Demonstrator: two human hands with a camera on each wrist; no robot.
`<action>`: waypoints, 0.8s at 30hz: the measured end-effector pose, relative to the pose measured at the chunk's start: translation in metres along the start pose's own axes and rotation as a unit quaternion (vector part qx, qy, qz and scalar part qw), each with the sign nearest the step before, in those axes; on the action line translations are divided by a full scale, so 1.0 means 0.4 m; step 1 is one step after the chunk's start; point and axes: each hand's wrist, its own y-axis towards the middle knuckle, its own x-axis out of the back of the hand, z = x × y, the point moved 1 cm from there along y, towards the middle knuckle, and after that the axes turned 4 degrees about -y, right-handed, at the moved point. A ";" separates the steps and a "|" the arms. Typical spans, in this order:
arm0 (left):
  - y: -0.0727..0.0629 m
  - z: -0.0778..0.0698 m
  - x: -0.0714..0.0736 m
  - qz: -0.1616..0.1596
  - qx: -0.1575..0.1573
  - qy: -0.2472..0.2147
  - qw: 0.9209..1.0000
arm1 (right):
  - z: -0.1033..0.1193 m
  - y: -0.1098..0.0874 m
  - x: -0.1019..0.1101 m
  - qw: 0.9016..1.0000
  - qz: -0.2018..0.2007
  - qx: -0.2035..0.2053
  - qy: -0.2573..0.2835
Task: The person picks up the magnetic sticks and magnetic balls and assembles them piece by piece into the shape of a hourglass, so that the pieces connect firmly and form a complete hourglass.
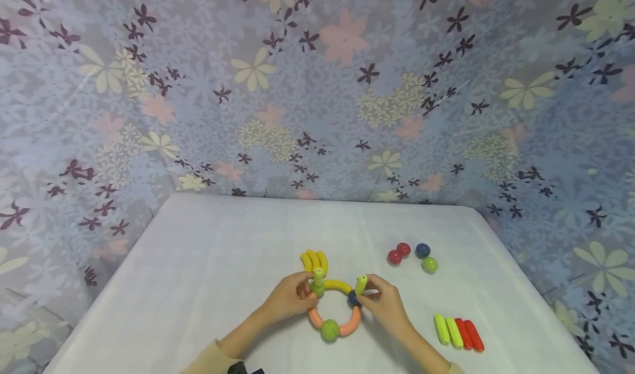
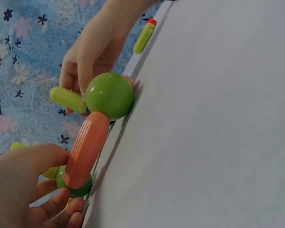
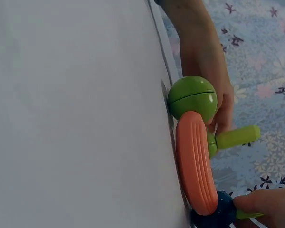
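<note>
A ring of toy pieces lies on the table. Its front is a green ball (image 1: 329, 330) between two curved orange pieces (image 2: 88, 149); a curved yellow piece (image 1: 338, 286) closes the back. My left hand (image 1: 290, 295) grips the ring's left green ball (image 1: 317, 290), its thumb by the end of an orange piece. A yellow-green stick (image 1: 318, 276) stands upright on that ball. At the ring's right, my right hand (image 1: 386, 303) pinches a second yellow-green stick (image 1: 361, 283), which leans slightly on the blue ball (image 3: 221, 211). The fingers partly hide that joint.
Beyond the ring lie several curved yellow pieces (image 1: 313, 261). To the back right are two red balls (image 1: 394, 257), a blue ball (image 1: 423, 250) and a green ball (image 1: 430, 265). Yellow-green sticks (image 1: 448, 331) and red sticks (image 1: 469, 334) lie at the right on the white table (image 1: 198, 252).
</note>
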 end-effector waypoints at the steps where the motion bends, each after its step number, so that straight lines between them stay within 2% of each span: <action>1: -0.002 0.000 0.001 -0.004 -0.002 0.000 1.000 | -0.002 0.006 -0.002 1.000 0.000 0.004 0.001; 7: -0.009 0.007 0.005 -0.022 -0.001 -0.003 1.000 | -0.008 0.032 -0.011 1.000 0.004 0.012 0.004; 11: -0.008 0.017 0.005 -0.010 0.004 -0.020 1.000 | -0.008 0.038 -0.010 1.000 0.011 0.006 0.010; 15: -0.005 0.020 0.005 0.010 0.011 -0.041 0.999 | -0.007 0.028 0.019 1.000 0.016 0.001 0.014; 19: -0.007 0.017 0.010 0.017 0.001 -0.050 0.999 | -0.018 0.006 0.075 0.999 -0.017 0.009 -0.034; 24: -0.013 0.027 0.017 0.016 -0.007 -0.050 0.999 | -0.042 -0.041 0.160 0.990 -0.080 -0.009 -0.119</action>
